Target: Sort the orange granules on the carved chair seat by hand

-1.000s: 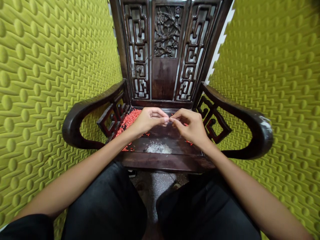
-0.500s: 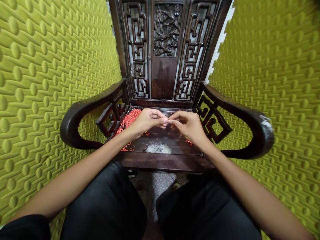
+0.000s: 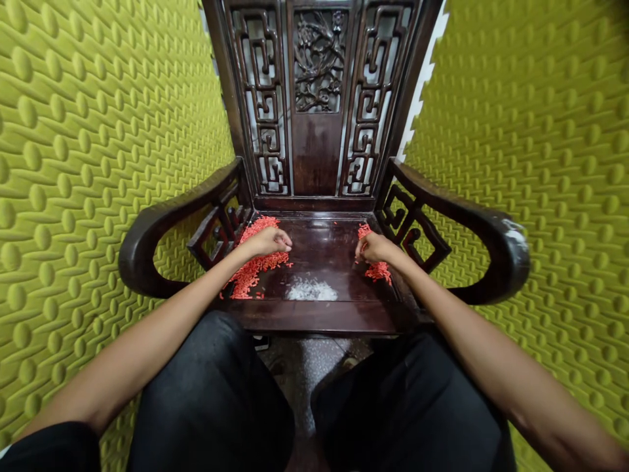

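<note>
Our left hand [image 3: 265, 242] pinches narrowly over a long heap of small red-orange granules [image 3: 255, 269], and our right hand [image 3: 376, 248] over a smaller heap of red-orange granules [image 3: 381, 272]. We cannot tell whether either holds any. A small pile of white grains [image 3: 310, 290] lies between them on the dark wooden chair seat [image 3: 319, 242].

dark wood armchair seat [image 3: 319, 246] | red grains [image 3: 255, 272] both sides | white grains [image 3: 310, 290] front-centre

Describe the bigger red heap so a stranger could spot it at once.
On the seat of the carved armchair, the bigger heap of red-orange grains lies along the left armrest, under the left hand. The smaller heap lies by the right hand.
</note>
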Available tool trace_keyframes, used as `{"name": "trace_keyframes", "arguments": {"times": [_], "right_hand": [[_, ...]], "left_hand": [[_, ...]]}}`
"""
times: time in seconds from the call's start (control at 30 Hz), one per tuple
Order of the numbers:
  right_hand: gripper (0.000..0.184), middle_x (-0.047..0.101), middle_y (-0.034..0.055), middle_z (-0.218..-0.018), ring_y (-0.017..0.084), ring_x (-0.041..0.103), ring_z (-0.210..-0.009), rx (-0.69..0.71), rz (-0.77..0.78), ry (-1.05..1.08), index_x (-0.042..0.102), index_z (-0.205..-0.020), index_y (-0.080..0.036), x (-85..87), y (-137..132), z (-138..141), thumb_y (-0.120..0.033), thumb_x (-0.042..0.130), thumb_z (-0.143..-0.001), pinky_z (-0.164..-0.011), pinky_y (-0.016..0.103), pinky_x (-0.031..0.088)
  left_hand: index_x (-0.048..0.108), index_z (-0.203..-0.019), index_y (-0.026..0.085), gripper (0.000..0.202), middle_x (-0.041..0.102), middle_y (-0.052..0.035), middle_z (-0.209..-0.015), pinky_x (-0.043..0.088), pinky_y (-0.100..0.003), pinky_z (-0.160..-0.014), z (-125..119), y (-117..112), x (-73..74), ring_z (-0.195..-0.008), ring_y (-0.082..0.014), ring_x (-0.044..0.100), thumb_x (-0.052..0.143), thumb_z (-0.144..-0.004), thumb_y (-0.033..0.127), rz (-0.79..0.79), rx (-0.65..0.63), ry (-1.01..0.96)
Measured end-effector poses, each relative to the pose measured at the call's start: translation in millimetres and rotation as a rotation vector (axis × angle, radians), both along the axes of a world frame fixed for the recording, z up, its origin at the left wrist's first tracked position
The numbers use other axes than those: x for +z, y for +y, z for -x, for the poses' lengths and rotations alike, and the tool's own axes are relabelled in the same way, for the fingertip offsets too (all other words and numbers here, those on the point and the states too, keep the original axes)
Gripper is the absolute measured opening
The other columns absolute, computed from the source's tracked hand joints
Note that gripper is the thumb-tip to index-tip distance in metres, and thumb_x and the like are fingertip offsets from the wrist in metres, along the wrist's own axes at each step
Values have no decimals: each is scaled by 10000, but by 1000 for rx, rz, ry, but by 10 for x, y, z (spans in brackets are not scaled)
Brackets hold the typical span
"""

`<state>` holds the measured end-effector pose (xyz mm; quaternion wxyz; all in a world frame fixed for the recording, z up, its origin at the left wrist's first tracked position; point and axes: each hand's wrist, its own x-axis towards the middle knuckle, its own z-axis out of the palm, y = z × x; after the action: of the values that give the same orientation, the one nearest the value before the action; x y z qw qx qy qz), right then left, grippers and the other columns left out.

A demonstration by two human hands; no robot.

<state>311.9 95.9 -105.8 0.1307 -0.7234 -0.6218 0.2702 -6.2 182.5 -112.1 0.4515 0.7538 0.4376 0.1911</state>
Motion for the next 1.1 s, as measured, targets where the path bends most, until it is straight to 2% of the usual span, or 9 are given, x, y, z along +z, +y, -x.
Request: {"name": "trace_keyframes", "arguments": {"times": [0.07, 0.13, 0.2, 0.3, 0.43, 0.6, 0.8, 0.97, 1.1], "right_hand": [[107, 777, 166, -871, 327, 751, -905, -94, -26, -143, 760, -741, -148, -20, 16, -105, -58, 719, -701, -801, 394, 572], [203, 764, 220, -1080, 387, 715, -1080, -151, -57, -246, 787, -899, -144, -10, 25, -152, -78, 718, -720, -880, 435, 544], [297, 748, 216, -1167, 385, 693, -1141, -150, -74, -288, 785, -1014, -164, 2, 34, -132, -93, 723, -733, -895, 418, 531], [285, 786, 134, -1056, 288, 732, -1031, -37, -62, -239, 780, -1036, -203, -31, 41, 7, -120, 732, -767, -819, 318, 529], [206, 804, 47, -909, 150, 728, -797, 219, 6, -50, 779, -1008, -178, -187, 4, 309, -110, 691, -836, -673, 205, 500], [144, 763, 8, -824, 111, 664, -728, 432, 24, 59, 790, -952, -170, -425, -99, 706, -140, 759, -815, -636, 180, 447], [180, 732, 17, -836, 122, 603, -722, 476, -30, 19, 767, -958, -182, -641, -215, 1035, -211, 822, -789, -613, 203, 363], [128, 742, 27, -837, 129, 617, -729, 487, -17, -23, 769, -911, -182, -695, -261, 1087, -122, 736, -803, -601, 203, 346], [220, 746, 27, -798, 123, 628, -706, 506, -7, -36, 764, -862, -173, -692, -275, 1080, -29, 611, -797, -610, 194, 365]], "left_hand": [[723, -715, 147, 219, 662, -16, -586, 416, -258, -574, 101, 95, -96, -567, -125, 550, 880, -588, 232, 19, 14, 25], [721, -738, 157, 228, 673, -17, -602, 419, -258, -565, 167, 147, -168, -567, -131, 559, 872, -604, 262, 38, 18, 40], [720, -743, 163, 216, 693, -23, -629, 434, -260, -576, 198, 174, -221, -588, -142, 584, 860, -609, 259, 52, 4, 63], [713, -697, 161, 181, 700, -22, -623, 454, -260, -613, 204, 201, -289, -616, -153, 607, 845, -576, 183, 55, -33, 123], [697, -642, 163, 187, 685, -4, -571, 451, -252, -620, 194, 220, -383, -611, -160, 618, 834, -530, 104, 51, -81, 243], [714, -715, 148, 180, 694, 9, -608, 469, -247, -633, 171, 215, -470, -628, -155, 642, 843, -605, 89, 66, -158, 403], [690, -873, 122, 167, 700, -3, -812, 569, -309, -734, 176, 237, -522, -729, -137, 663, 724, -933, 274, 25, -218, 580], [694, -945, 119, 198, 712, -30, -916, 591, -330, -765, 181, 222, -548, -814, -155, 684, 696, -963, 316, -23, -228, 620], [690, -871, 122, 191, 707, -11, -827, 573, -309, -727, 152, 189, -518, -734, -137, 667, 709, -946, 296, -73, -193, 549]]}}
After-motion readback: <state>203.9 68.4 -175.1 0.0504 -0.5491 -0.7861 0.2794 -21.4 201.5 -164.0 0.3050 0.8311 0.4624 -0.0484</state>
